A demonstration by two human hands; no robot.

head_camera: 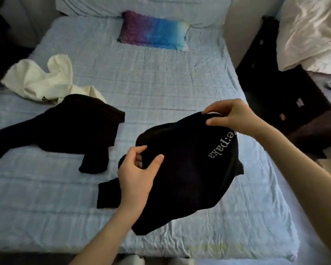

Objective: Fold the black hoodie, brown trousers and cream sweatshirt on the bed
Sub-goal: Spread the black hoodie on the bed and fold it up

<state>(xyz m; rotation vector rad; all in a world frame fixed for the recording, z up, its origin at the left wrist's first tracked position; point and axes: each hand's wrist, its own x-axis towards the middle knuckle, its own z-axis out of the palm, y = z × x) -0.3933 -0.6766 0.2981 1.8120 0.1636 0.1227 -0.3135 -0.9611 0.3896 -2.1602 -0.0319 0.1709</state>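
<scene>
Sideways, pale lettering (221, 148) on the black hoodie (180, 188) reads "e:paka".

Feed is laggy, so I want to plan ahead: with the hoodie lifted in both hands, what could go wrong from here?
The black hoodie hangs bunched between the left hand and right hand, one sleeve trailing on the bed; laid down like this, the sleeve may get trapped underneath. The trousers sprawl close by, so spreading the hoodie could overlap them.

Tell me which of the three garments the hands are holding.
The black hoodie with pale lettering: left hand and right hand grip it. The trousers and cream sweatshirt lie untouched, further left.
</scene>
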